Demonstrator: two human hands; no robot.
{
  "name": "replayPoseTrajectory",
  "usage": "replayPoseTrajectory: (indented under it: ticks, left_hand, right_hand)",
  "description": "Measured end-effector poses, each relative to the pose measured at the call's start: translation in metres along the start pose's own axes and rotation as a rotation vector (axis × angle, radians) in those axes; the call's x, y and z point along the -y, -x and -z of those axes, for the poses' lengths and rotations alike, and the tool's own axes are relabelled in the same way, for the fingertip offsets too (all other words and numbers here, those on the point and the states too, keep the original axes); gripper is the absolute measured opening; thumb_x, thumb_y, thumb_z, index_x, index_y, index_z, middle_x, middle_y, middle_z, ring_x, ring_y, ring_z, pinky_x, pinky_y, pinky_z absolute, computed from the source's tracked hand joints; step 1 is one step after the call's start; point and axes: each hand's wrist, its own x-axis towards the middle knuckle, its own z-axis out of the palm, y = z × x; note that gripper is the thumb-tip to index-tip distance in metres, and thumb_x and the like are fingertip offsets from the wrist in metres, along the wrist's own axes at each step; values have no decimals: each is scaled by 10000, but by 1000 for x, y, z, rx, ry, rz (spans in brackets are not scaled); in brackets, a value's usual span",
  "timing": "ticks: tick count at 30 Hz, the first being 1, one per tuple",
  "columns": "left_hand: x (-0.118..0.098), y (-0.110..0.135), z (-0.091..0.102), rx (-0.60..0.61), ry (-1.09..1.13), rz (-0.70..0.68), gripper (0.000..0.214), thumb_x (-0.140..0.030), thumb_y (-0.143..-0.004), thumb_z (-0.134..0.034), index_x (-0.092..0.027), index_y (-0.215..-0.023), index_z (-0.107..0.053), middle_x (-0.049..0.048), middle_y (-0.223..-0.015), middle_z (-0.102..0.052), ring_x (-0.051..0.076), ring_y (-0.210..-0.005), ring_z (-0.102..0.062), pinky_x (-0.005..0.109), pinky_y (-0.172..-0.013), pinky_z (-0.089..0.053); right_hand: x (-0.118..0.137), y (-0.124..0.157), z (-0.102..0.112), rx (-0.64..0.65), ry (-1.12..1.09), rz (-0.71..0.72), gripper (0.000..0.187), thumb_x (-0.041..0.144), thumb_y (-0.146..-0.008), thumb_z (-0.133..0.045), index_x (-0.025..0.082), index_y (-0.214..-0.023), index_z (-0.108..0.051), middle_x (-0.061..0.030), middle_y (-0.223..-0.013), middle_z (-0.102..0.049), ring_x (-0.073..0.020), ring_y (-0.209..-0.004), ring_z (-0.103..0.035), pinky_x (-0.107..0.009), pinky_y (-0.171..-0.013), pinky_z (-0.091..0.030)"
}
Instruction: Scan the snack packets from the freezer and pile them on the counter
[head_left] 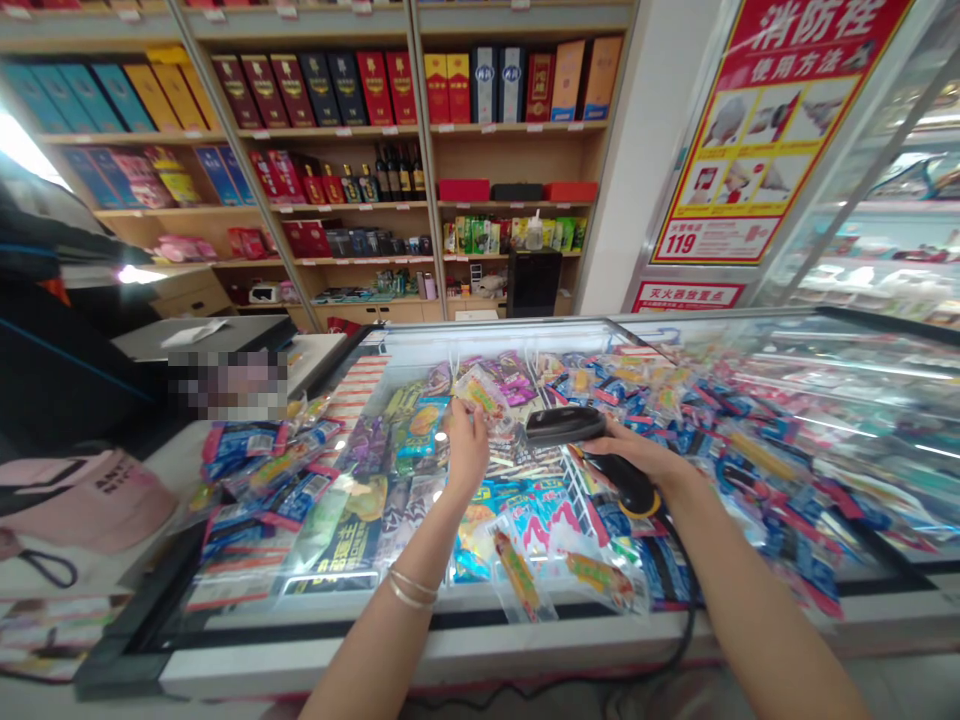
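- One clear packet (486, 388) above the glass-topped freezer (337, 662), pinched at its lower left edge in the nearly closed left hand (469, 440).
- Black scanner (564, 425) gripped firmly in the curled right hand (646, 455), pointing leftward, just beside the packet.
- Two more clear packets (517, 573) lying near the front rim.
- Blue-and-pink packets (765, 475) heaped at right; smaller pile (274, 465) at left.
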Motion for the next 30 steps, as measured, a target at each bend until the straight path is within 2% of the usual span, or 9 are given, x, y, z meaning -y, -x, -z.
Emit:
replayPoseTrajectory:
  ticks: [11,17,25,28,30]
  left_hand:
    - [-3,0,0,29,79,31,229,-427,-890,-479,-220,-827,-402,-31,-686,-481,130,-606,-522,258,-586,-438]
    - [-7,0,3,-18,-22,-31,229,-427,-892,-466,-225,-807,-401,-18,-696,-485,147,-652,-501,272,-647,-386]
    - [-14,3,5,4,-54,-70,225,-414,-895,-476,-231,-793,-396,-20,-660,-475,150,-602,-479,273,-617,-341]
    - [-9,4,2,16,-40,-75,228,-418,-885,-494,-230,-795,-403,-21,-660,-477,146,-598,-486,275,-611,-360]
    - [-2,3,-2,8,35,-28,266,-457,-863,-516,-230,-785,-403,-25,-665,-486,140,-609,-504,275,-618,-398]
  right_hand:
    - [-5,-4,8,39,36,8,286,407,-711,-668,165,-779,-533,20,-634,-583,-78,-393,-499,-198,-351,-392]
    - [-7,-6,11,53,53,18,283,415,-721,-663,160,-769,-550,23,-596,-574,-86,-382,-502,-202,-350,-393]
    - [-7,-3,10,12,69,-15,279,413,-729,-658,175,-797,-528,33,-567,-559,-91,-386,-497,-206,-361,-386]
    - [-3,-1,7,-28,74,1,280,415,-720,-660,183,-795,-521,31,-585,-576,-88,-378,-495,-205,-350,-380]
    - [-1,0,6,-48,79,11,264,424,-742,-634,191,-792,-519,37,-544,-558,-96,-372,-494,-206,-344,-379]
